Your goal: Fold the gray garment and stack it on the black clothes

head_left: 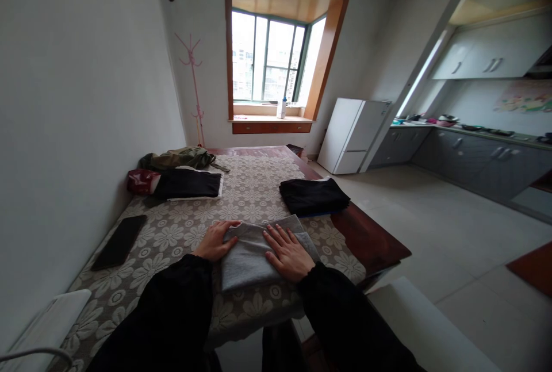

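Note:
A folded piece of grey cloth [248, 268], probably a garment, lies on the lace-patterned tablecloth [168, 237] in front of me. My right hand [288, 252] rests on its right half, palm down with the fingers spread. At its upper left edge is my left hand [216, 240], thumb and fingers apart, touching the fabric. Just beyond my right hand sits a stack of folded black cloth [314, 195]. Farther off on the left, another black folded cloth [190, 183] lies over something white.
Left of my arm lies a flat black device [121, 241]; nearer is a white device [56, 314] with a cable. An olive bag [176, 158] and a red item [140, 181] sit by the wall. The wooden table edge [371, 240] runs along the right.

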Demonstrator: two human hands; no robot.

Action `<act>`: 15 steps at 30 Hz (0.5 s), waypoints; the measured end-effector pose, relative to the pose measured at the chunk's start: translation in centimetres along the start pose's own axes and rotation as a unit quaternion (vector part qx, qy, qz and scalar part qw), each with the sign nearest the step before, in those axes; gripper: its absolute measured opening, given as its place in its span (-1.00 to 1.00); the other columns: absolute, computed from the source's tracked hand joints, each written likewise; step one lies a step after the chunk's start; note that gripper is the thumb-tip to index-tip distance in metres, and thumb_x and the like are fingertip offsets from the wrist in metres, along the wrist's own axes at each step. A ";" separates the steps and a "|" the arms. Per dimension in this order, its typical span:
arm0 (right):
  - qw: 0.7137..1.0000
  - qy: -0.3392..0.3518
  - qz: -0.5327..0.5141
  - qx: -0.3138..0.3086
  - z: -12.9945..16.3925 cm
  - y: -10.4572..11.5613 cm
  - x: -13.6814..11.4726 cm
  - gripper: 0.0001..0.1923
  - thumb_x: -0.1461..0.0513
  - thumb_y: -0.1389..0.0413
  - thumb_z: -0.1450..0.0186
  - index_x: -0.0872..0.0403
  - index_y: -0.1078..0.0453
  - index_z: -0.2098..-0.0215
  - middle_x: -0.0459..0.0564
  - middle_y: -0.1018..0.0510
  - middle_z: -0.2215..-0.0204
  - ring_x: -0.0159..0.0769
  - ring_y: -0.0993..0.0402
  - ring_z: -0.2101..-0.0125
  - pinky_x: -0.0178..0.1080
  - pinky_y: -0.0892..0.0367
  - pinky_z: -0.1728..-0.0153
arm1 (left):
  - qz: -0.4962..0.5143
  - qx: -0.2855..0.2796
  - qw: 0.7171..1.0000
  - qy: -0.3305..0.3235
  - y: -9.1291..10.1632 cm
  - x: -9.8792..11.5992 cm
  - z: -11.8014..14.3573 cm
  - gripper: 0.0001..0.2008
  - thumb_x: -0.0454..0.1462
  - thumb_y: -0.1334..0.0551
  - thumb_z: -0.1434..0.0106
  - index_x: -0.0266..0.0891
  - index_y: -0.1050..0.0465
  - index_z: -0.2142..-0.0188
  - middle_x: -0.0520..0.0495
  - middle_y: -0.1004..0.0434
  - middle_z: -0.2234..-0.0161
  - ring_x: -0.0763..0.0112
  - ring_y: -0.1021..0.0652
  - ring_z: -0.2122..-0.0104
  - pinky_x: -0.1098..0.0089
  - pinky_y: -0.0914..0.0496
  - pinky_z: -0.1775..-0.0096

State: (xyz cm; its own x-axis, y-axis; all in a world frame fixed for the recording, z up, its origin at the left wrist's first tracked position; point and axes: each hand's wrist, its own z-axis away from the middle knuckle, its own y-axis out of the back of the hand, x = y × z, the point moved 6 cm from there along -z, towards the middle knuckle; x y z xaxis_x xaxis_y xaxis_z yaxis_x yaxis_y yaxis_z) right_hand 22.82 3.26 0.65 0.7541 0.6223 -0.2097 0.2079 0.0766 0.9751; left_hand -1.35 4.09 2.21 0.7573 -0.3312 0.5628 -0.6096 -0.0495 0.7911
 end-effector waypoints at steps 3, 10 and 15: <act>1.000 -0.004 0.001 -0.004 0.0 0.0 0.1 -0.33 -0.02 0.14 -0.51 -0.03 0.01 -0.51 -0.01 0.01 -0.52 -0.04 0.20 -0.50 0.16 0.20 -0.45 | -0.020 0.008 0.999 -0.044 -0.1 1.6 0.1 -0.51 -0.26 -0.22 -0.28 -0.01 -0.45 -0.21 -0.08 -0.48 -0.26 0.07 -0.40 -0.28 0.02 -0.26 -0.31; 1.000 -0.022 -0.001 0.008 -0.8 -0.4 -0.7 -0.25 -0.03 0.01 -0.45 0.07 -0.02 -0.50 0.14 -0.06 -0.50 0.09 0.17 -0.49 0.24 0.23 -0.43 | -0.083 -0.095 0.984 -0.123 -3.5 5.2 0.6 -0.41 0.00 -0.09 -0.45 0.02 -0.18 -0.41 -0.03 -0.21 -0.44 0.10 -0.11 -0.46 -0.09 0.11 -0.44; 1.000 -0.006 -0.019 0.008 -0.9 -0.9 -1.1 -0.17 -0.14 0.11 -0.46 0.13 0.07 -0.52 0.14 0.04 -0.52 0.06 0.26 -0.51 0.21 0.31 -0.45 | -0.147 -0.114 0.975 -0.123 -4.3 5.1 0.6 -0.28 0.16 -0.01 -0.43 0.02 0.00 -0.47 -0.03 -0.05 -0.49 0.09 -0.01 -0.48 -0.09 0.20 -0.44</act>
State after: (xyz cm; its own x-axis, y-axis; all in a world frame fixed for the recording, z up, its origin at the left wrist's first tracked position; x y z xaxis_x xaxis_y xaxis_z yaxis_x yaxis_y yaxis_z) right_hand 21.19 3.21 0.08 0.7532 0.6097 -0.2469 0.2462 0.0868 0.9653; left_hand 4.92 2.05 1.54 0.7951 -0.5516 0.2523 -0.2863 0.0254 0.9578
